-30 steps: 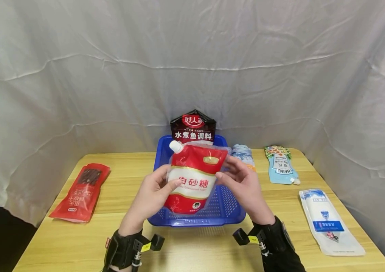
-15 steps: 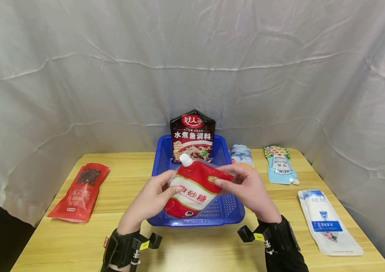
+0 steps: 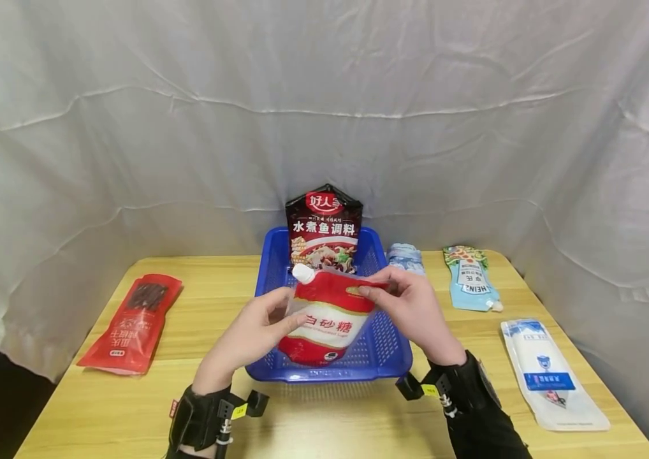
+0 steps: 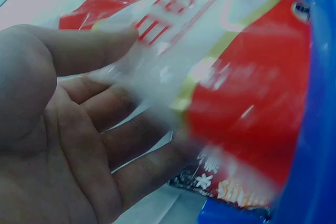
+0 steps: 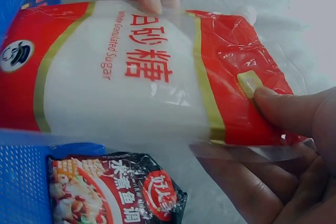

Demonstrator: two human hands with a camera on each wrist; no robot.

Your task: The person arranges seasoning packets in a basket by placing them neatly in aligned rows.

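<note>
Both hands' fingers pinch the red-and-white sugar pouch (image 3: 324, 315), white-capped, tilted over the blue basket (image 3: 384, 357)

Both hands are bare. Each wrist wears a black strap rig: left wrist mount (image 3: 210, 417) and right wrist mount (image 3: 456, 392) (small yellow tags on both). A dark sleeve (image 3: 491, 437) covers the right forearm.
</note>
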